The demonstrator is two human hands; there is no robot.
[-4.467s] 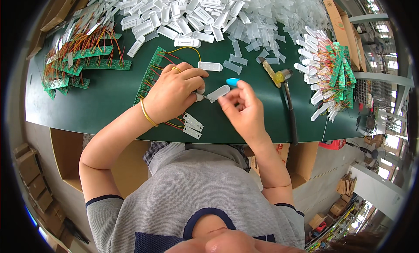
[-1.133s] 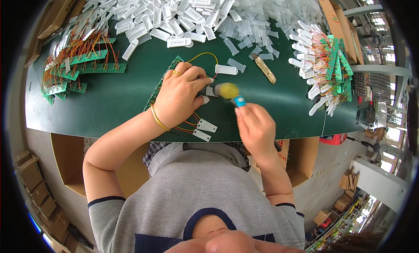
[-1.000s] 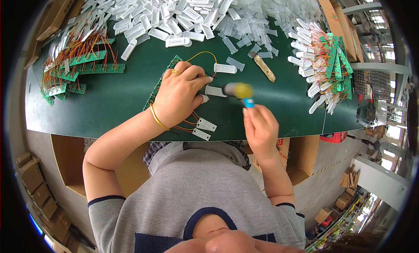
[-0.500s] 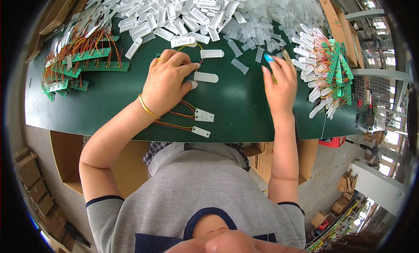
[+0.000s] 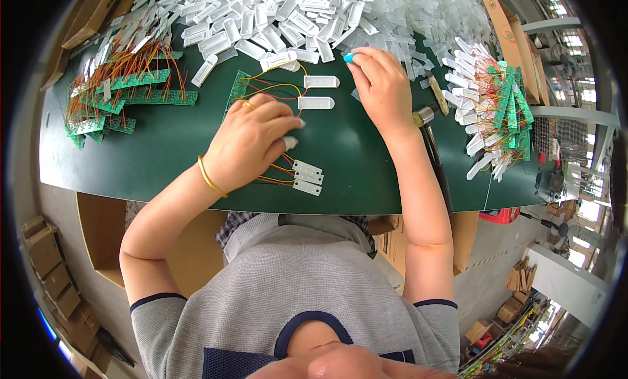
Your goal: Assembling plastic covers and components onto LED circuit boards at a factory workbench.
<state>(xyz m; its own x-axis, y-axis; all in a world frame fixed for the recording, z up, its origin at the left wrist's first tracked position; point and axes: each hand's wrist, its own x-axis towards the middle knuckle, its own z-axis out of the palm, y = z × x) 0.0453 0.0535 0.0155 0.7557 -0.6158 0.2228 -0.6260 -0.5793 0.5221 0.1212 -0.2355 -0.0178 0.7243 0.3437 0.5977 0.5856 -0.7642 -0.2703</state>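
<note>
My left hand hovers over the wires of a green circuit board, its thumb and forefinger apart, white covers on their tips. Two white oblong housings lie just beyond its fingertips, small white perforated plates seated in them. Two more perforated plates on red and yellow wires rest nearer me. My right hand is beside the loose clear plastic covers, fingers curved, a blue cover on one fingertip. Its thumb and forefinger look apart; nothing shows between them.
White housings are heaped at the back. Wired circuit boards pile at the left; boards with white housings pile at the right. A tan stick-like tool and a black-handled hammer-like tool lie right of my right hand.
My right hand has moved left from beside the tan tool to the clear covers. My left hand has drawn back slightly from the two housings, which now lie closer together.
</note>
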